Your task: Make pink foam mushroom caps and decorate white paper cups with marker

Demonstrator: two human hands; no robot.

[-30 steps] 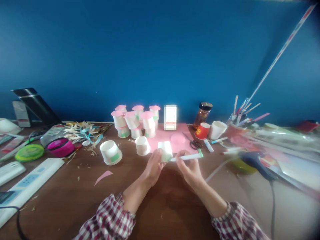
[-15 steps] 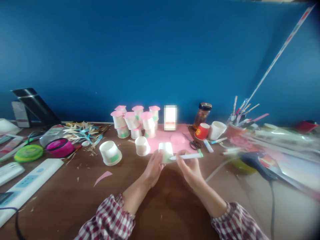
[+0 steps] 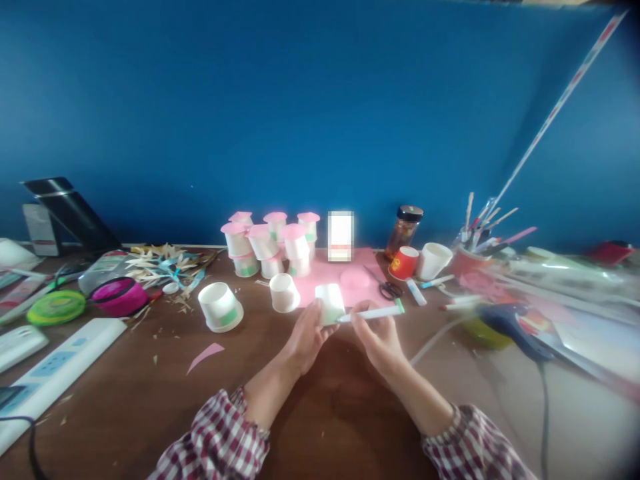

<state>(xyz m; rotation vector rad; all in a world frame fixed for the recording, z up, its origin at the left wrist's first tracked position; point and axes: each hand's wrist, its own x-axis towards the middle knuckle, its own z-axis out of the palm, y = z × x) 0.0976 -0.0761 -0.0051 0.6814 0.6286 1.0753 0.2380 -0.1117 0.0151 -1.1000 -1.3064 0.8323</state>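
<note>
My left hand [image 3: 309, 337] is closed around a white paper cup [image 3: 330, 301], held tilted above the table with a pale green patch low on its side. Between the fingers of my right hand [image 3: 379, 337] is a marker [image 3: 373, 314] with a white barrel and a green end; its tip meets the cup's lower side. Just left of the hands stands another paper cup [image 3: 284, 293], and farther left a cup [image 3: 220, 308] with a green rectangle on its side. Behind them are several stacked cups [image 3: 263, 243] topped with pink paper discs.
Black scissors [image 3: 390, 290] lie on a pink paper sheet [image 3: 325, 277] beyond my hands. To the right are a red cup [image 3: 404, 263], a white cup [image 3: 435, 261] and a glue gun [image 3: 517, 330]. A power strip [image 3: 60, 373] lies left, near a pink paper scrap [image 3: 205, 357].
The cup in my left hand has turned and tilted slightly, showing more of its side. The marker has shifted a little left, with its tip still at the cup.
</note>
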